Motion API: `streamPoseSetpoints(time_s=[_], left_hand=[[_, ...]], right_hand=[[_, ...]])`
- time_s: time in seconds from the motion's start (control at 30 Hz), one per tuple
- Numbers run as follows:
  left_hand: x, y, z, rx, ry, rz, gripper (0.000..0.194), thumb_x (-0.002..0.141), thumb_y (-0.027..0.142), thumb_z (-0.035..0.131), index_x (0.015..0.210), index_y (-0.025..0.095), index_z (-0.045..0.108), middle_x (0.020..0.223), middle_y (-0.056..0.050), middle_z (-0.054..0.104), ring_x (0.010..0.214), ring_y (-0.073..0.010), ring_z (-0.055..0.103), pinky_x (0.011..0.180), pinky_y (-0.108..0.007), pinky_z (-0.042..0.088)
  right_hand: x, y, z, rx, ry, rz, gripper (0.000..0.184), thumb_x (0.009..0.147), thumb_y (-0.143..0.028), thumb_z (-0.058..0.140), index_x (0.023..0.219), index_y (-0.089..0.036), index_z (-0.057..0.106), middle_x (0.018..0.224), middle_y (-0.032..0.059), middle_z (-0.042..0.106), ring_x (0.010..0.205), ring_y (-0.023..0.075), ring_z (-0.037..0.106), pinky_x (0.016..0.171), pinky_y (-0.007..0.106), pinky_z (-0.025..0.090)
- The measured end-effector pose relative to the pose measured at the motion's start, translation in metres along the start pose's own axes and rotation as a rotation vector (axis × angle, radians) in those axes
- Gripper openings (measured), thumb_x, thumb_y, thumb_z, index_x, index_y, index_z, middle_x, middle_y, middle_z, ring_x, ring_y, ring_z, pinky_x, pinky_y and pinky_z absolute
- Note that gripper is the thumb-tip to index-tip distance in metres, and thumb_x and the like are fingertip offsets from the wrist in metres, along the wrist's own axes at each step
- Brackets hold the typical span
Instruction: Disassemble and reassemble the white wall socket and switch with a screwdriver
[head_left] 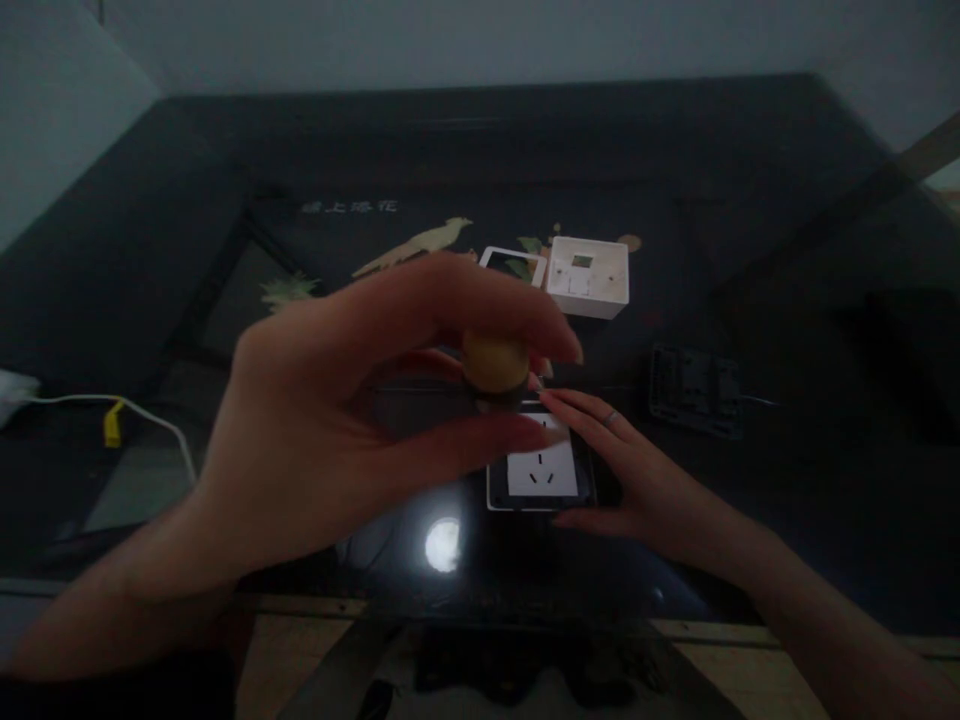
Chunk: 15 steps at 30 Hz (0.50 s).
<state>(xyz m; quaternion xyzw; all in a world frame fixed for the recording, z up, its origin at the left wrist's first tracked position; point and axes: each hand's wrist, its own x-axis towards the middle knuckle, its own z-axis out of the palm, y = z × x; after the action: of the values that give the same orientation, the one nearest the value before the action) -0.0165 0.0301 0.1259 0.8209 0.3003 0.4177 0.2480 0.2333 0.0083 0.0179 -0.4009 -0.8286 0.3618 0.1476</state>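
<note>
My left hand [322, 420] is raised close to the camera, its thumb and fingers closed around a screwdriver [495, 362]. I see the tool nearly end-on: a round yellow handle end with a dark part under it. Its shaft and tip are hidden. On the dark table below, a white wall socket [541, 475] lies face up, with a dark border and a thin white edge around it. My right hand [637, 470], with a ring on one finger, grips the socket from the right, fingers at its top edge and thumb by its lower right corner. My left hand covers part of the socket.
Behind the hands, a white frame [517, 262] lies beside an open white mounting box [589, 275]. A black plastic part [695, 390] rests to the right. At left runs a white cable [157, 412] with a yellow tag [112, 424]. The glossy tabletop [450, 140] ends near my body.
</note>
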Motion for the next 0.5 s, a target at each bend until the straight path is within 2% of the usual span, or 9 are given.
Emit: streamPoseSetpoints(time_s=[0.07,0.13,0.23,0.33,0.43,0.5], left_hand=[[-0.0001,-0.0007,-0.0022,-0.009,-0.013,-0.060,0.057,0.085,0.009,0.073,0.127,0.044,0.058,0.108,0.004,0.071,0.087,-0.0141,0.074,0.071,-0.026,0.067],[-0.0005,-0.0006,-0.0046,0.012,-0.019,-0.066,0.056,0.088,0.008,0.069,0.129,0.044,0.056,0.111,0.005,0.070,0.085,-0.0122,0.074,0.069,-0.022,0.066],[-0.0013,0.0008,-0.0080,0.039,-0.088,-0.052,0.054,0.092,0.008,0.065,0.128,0.048,0.055,0.115,0.009,0.070,0.087,-0.0107,0.075,0.068,-0.018,0.065],[-0.0021,0.0021,-0.0096,0.012,-0.128,-0.059,0.054,0.093,0.007,0.062,0.127,0.048,0.055,0.121,0.011,0.067,0.095,-0.0113,0.074,0.078,-0.019,0.065],[-0.0017,0.0022,-0.0088,-0.025,-0.136,-0.087,0.053,0.092,0.004,0.060,0.129,0.042,0.054,0.126,0.007,0.063,0.100,-0.0132,0.073,0.081,-0.025,0.066],[-0.0003,0.0015,-0.0079,0.010,-0.139,-0.069,0.048,0.093,0.008,0.060,0.128,0.040,0.055,0.123,0.005,0.063,0.104,-0.0154,0.070,0.081,-0.029,0.065]], right_hand=[[-0.0004,0.0007,0.0002,0.001,0.001,-0.010,0.099,0.078,-0.033,0.077,0.157,-0.033,0.018,0.159,0.0136,0.032,0.146,0.0344,0.034,0.115,0.056,0.037],[-0.0007,0.0011,0.0004,0.001,0.005,-0.018,0.097,0.079,-0.033,0.077,0.157,-0.031,0.019,0.159,0.0141,0.031,0.147,0.0333,0.033,0.116,0.055,0.036],[-0.0009,0.0006,0.0005,0.004,0.006,-0.015,0.095,0.079,-0.034,0.077,0.156,-0.029,0.022,0.159,0.0144,0.031,0.148,0.0324,0.031,0.117,0.054,0.035],[-0.0005,-0.0003,0.0008,0.004,0.003,-0.006,0.094,0.079,-0.035,0.077,0.156,-0.027,0.023,0.159,0.0152,0.031,0.148,0.0330,0.031,0.117,0.054,0.035],[-0.0005,-0.0003,0.0009,0.005,0.008,-0.008,0.095,0.078,-0.035,0.078,0.155,-0.027,0.024,0.158,0.0154,0.032,0.146,0.0333,0.034,0.116,0.054,0.037],[-0.0009,0.0003,0.0008,0.001,0.014,-0.018,0.094,0.079,-0.034,0.077,0.156,-0.028,0.023,0.158,0.0148,0.033,0.146,0.0327,0.034,0.116,0.054,0.037]])
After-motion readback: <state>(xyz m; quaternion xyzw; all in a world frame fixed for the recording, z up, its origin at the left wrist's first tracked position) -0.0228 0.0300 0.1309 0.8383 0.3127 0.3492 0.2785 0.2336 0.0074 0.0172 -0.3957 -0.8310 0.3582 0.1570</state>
